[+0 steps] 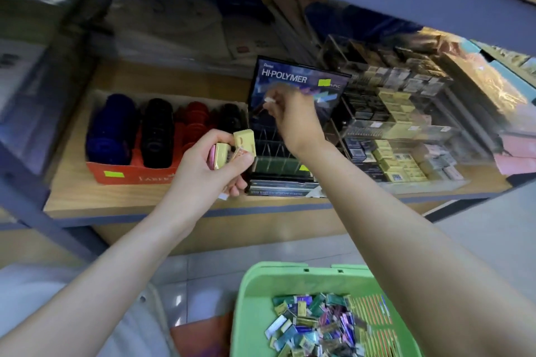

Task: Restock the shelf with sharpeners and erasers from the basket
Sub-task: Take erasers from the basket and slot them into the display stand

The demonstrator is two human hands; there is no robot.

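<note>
Obs: my left hand (203, 171) grips a small stack of wrapped block erasers (242, 142), pale yellow with 1 pink one at the back. Fingers are curled round them, thumb on top. It hovers in front of the shelf, between the red cardboard tray of round sharpeners (121, 175) and the dark tiered Hi-Polymer display box (290, 78).

My right hand (293, 119) is up at the display box's back card, thumb and forefinger pinched on a small white piece (270, 100). It is too blurred to say whether this is an eraser or a tag.

Stock: loose wrapped erasers in many colours (313, 322) lie in the light green plastic basket (255, 293) below, on the floor. Both boxes stand on the wooden shelf board with blue metal edge (116, 206). The clear acrylic compartment case (406, 130) to the right is already packed with erasers.

Judgement: step in hand is feeding erasers 1 at a time into the tier slots. To do it well:
- Keep the left-hand stack close beside the box for short transfers.
- Slide each block flat between the dividers, label facing front.
- Ease the left grip only enough to free the top block, or the stack may spill.
- Match type to row.
</note>
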